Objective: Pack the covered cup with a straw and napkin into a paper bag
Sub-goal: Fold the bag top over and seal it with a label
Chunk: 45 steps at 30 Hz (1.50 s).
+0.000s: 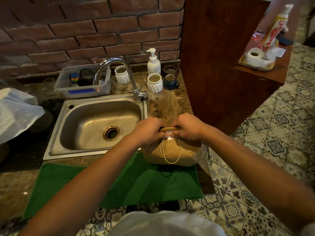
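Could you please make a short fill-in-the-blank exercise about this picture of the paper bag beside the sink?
1. Both hands pinch the top of the paper bag, which stands on a ____ mat.
2. The sink is to the ____ of the bag.
3. The pump bottle stands against the ____ wall.

Missing words: green; left; brick

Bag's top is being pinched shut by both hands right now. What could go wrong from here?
1. The paper bag sits at the right end of the green mat, near the counter edge; a push could tip it to the floor.
2. Left hand and right hand squeeze the folded top; pressing down may crush whatever is inside, which is hidden.
3. The sink lies just left, so a slip could drop the bag in.
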Tool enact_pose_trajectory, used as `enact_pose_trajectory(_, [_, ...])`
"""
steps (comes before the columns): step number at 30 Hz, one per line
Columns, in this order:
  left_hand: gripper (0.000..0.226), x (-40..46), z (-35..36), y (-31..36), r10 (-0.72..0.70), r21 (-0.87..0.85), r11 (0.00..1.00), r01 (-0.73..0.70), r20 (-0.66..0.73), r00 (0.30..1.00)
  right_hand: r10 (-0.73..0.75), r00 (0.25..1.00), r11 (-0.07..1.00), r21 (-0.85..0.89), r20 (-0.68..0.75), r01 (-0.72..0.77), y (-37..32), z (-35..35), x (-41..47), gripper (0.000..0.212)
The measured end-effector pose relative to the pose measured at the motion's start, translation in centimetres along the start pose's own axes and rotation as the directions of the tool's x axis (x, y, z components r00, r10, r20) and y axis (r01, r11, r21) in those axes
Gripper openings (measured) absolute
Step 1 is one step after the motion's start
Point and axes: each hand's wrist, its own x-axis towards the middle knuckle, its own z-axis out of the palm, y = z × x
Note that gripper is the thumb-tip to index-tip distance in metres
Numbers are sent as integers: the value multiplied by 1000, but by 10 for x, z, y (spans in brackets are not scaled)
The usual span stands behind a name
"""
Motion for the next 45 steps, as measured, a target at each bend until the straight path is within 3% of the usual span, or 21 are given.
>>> enact_pose_trajectory(6, [28, 2, 1, -2, 31, 56, 998, -30, -9, 999, -15, 1000, 996, -86, -24, 13, 1, 0, 1, 25])
enact_pose_trajectory(8, [30, 2, 1, -4, 37, 49, 998, -36, -16, 999, -16, 999, 999, -39, -36, 15, 4, 0, -1, 24])
enact_pose_trajectory(12, [29, 0, 1, -7, 73, 6, 997, -73, -50, 996, -25, 999, 994, 102, -47, 30, 8, 1, -4, 22])
enact_pose_trajectory(17, [31, -7, 2, -14, 126, -142, 980, -141, -116, 985, -33, 998, 998, 51, -46, 35, 12, 0, -2, 21])
enact_pose_trajectory(21, [27, -11, 5, -15, 152, -154, 972, -177, -159, 975, -4, 1000, 1000, 2, 12, 4, 13, 0, 0, 11])
enact_pose_trajectory(28, [27, -12, 1, -13, 109, -130, 984, -124, -120, 987, -9, 999, 998, -64, -47, 6, 13, 5, 4, 22])
enact_pose_trajectory(33, [30, -7, 1, -7, 79, 39, 996, -77, -55, 995, 17, 999, 999, -46, -46, -19, 9, 11, 4, 24])
enact_pose_trajectory(37, [28, -7, 3, -14, 111, 19, 994, -110, -72, 991, 16, 999, 1000, -15, 45, -16, 14, -2, -1, 22])
enact_pose_trajectory(41, [32, -7, 6, -17, 114, -5, 993, -115, -97, 989, 10, 1000, 1000, -15, -3, -10, 20, -6, -5, 21])
enact_pose_trajectory(45, [43, -5, 9, -13, 98, 79, 993, -93, -63, 993, -3, 999, 996, 92, -43, 7, 17, 3, -5, 19])
